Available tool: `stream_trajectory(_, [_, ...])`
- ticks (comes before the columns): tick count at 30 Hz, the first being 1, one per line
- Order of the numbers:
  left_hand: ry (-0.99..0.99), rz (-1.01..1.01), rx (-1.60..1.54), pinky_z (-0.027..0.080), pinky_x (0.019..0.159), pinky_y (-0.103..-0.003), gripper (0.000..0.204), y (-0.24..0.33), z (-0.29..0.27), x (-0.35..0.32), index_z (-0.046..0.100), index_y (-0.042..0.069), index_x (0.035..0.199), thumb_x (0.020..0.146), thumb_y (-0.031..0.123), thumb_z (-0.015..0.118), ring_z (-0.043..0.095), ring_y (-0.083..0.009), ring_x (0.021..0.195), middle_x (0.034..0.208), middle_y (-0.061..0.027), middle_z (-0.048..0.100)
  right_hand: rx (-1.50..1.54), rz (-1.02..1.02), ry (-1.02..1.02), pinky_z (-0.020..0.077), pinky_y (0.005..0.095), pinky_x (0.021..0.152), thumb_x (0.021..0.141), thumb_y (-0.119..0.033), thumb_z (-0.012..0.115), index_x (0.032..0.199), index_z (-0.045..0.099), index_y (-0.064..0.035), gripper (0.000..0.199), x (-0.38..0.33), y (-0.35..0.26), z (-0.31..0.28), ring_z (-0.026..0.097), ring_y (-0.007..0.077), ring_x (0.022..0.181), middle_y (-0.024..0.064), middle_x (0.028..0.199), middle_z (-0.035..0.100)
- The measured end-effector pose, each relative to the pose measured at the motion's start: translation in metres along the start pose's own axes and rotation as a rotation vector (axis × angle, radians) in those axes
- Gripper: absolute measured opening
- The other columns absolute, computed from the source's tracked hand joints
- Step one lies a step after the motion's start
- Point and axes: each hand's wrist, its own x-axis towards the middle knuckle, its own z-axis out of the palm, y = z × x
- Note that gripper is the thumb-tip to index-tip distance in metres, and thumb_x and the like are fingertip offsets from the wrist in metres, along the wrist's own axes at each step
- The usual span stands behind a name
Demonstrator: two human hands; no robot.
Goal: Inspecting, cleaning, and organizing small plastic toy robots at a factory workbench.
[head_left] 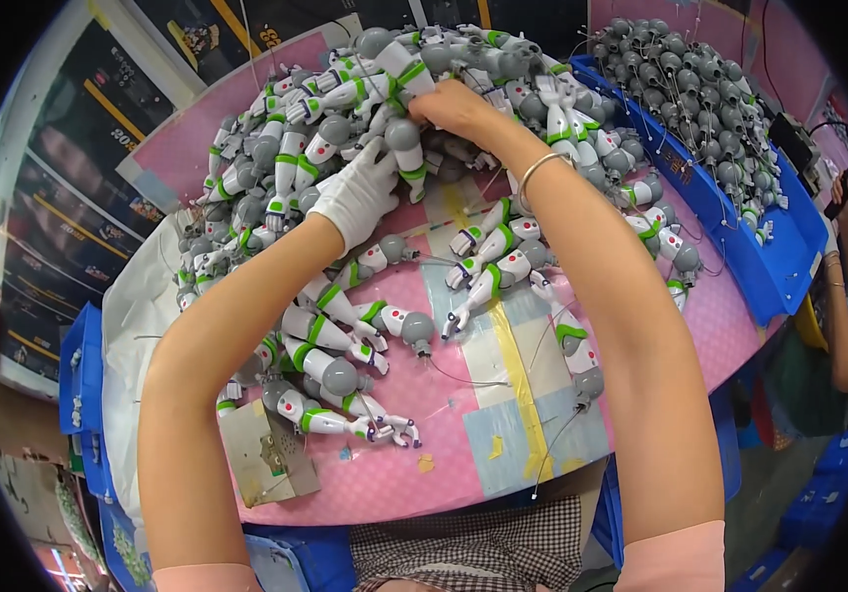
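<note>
My left hand [357,194], in a white glove, reaches into the front of a heap of toy robot arms [296,148]. Its fingers close around a white toy arm [410,163] with a grey ball joint. My right hand [456,107], bare with a bangle at the wrist, is just above and right of it. Its fingers are curled at the lower end of a white and green toy arm [401,67]; the fingertips are partly hidden. Closer to me, several loose toy arms [385,326] with grey balls, green bands and thin wires lie on the pink tabletop [424,405].
A long blue bin [730,237] at the right holds many grey-balled parts [681,89]. A small metal block [264,449] sits at the table's near left. Yellow tape [528,414] crosses the tabletop. Another person's arm [844,316] shows at the far right.
</note>
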Motion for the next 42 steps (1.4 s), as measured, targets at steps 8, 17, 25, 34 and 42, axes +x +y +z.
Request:
stream_trajectory(8, [0.018, -0.090, 0.057, 0.017, 0.110, -0.054, 0.020, -0.034, -0.022, -0.014, 0.072, 0.019, 0.076, 0.076, 0.033, 0.058, 0.046, -0.0205, 0.106, 0.088, 0.0032, 0.060, -0.033, -0.087, -0.026, 0.0413, 0.0304, 0.068, 0.069, -0.027, 0.061, 0.083, 0.064, 0.0015, 0.032, 0.020, 0.005, 0.001, 0.053, 0.0195, 0.073, 0.0099, 0.080, 0.061])
stream_trajectory(17, [0.014, -0.218, -0.012, 0.023, 0.106, -0.053, 0.019, -0.047, -0.024, -0.033, 0.072, 0.014, 0.069, 0.072, 0.029, 0.060, 0.052, -0.0217, 0.094, 0.083, -0.0012, 0.059, 0.001, 0.022, -0.002, 0.0415, 0.0300, 0.073, 0.067, -0.032, 0.065, 0.092, 0.067, -0.0027, 0.038, 0.014, -0.015, -0.015, 0.054, 0.0195, 0.078, 0.0086, 0.087, 0.061])
stream_trajectory(25, [0.086, -0.194, -0.075, 0.026, 0.105, -0.049, 0.021, -0.055, -0.025, -0.049, 0.070, 0.014, 0.062, 0.071, 0.027, 0.057, 0.053, -0.0199, 0.090, 0.077, -0.0013, 0.059, -0.086, 0.004, -0.011, 0.0443, 0.0298, 0.074, 0.073, -0.027, 0.063, 0.090, 0.066, 0.0008, 0.033, 0.005, -0.008, -0.009, 0.057, 0.0171, 0.078, 0.0079, 0.085, 0.063])
stream_trajectory(34, [0.189, 0.052, -0.054, 0.032, 0.100, -0.043, 0.009, -0.018, -0.050, -0.024, 0.066, 0.016, 0.072, 0.069, 0.022, 0.061, 0.055, -0.0189, 0.096, 0.085, 0.0022, 0.060, -0.147, -0.006, -0.007, 0.0434, 0.0289, 0.067, 0.077, -0.033, 0.063, 0.082, 0.066, -0.0020, 0.032, 0.010, 0.003, 0.000, 0.055, 0.0153, 0.071, 0.0052, 0.078, 0.062])
stream_trajectory(42, [-0.219, -0.092, -0.151, 0.040, 0.090, -0.035, 0.021, 0.008, 0.008, 0.001, 0.065, 0.012, 0.093, 0.076, 0.016, 0.053, 0.057, -0.0243, 0.099, 0.088, -0.0020, 0.066, -0.156, -0.011, 0.042, 0.0436, 0.0317, 0.077, 0.076, -0.042, 0.065, 0.087, 0.068, -0.0011, 0.043, 0.002, 0.012, 0.013, 0.059, 0.0223, 0.083, 0.0125, 0.090, 0.067])
